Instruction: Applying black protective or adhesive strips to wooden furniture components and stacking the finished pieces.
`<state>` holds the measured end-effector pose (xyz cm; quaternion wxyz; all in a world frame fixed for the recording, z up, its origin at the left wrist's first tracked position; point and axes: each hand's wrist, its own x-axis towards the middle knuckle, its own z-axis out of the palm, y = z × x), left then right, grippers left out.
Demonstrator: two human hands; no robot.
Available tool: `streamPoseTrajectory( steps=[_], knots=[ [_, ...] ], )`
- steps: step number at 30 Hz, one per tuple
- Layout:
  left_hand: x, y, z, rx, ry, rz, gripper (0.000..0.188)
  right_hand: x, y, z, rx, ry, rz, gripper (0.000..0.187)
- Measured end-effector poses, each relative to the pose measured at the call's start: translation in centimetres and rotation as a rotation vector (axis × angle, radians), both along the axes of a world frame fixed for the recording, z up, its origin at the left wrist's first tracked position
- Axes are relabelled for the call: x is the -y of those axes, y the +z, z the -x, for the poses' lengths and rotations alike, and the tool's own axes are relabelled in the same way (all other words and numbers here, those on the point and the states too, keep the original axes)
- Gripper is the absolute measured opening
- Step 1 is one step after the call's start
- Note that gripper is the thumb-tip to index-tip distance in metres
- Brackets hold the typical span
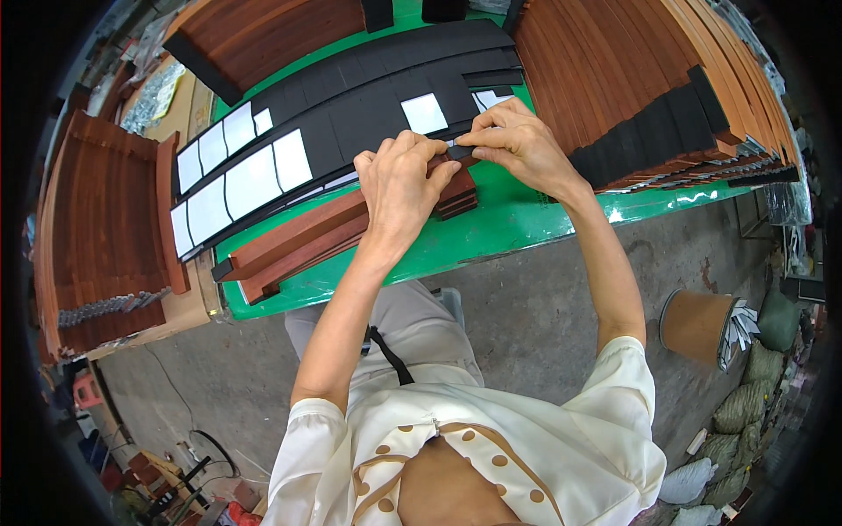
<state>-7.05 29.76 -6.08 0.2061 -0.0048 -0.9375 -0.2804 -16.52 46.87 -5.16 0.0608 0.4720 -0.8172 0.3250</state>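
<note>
My left hand (396, 182) is closed over the right end of a reddish-brown wooden bar (303, 237), its thumb and forefinger against that end. My right hand (524, 145) pinches a small black piece (459, 152) at the same end, close to the left fingertips. The fingers partly hide the contact, so I cannot tell how far the piece covers the wood. At the bar's left end sits a black cap (224, 269). More wooden bars (338, 250) lie beneath it. Behind my hands are rows of flat black pieces (342, 123), some showing white rectangular faces (285, 160).
The green tabletop (517, 223) carries stacked wooden slats (605, 70) with black ends at right and another stack (272, 39) behind. More slats (101, 210) stand at left. A brown bin (699, 329) and sacks (741, 403) rest on the concrete floor at right.
</note>
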Motion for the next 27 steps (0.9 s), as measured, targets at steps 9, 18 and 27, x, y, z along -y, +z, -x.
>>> streamPoseTrajectory(
  steps=[9, 18, 27],
  knots=[
    [0.1, -0.1, 0.0, -0.027, -0.011, 0.003, 0.019, 0.0, -0.1, 0.2, 0.014, 0.009, 0.011, 0.021],
    [0.0, -0.3, 0.1, -0.070, -0.010, 0.023, 0.018, -0.2, -0.3, 0.7, 0.005, 0.036, 0.006, 0.022],
    [0.1, -0.4, 0.0, -0.118, -0.017, 0.036, 0.017, -1.7, -1.4, -0.7, 0.406, -0.136, 0.303, 0.026]
  ],
)
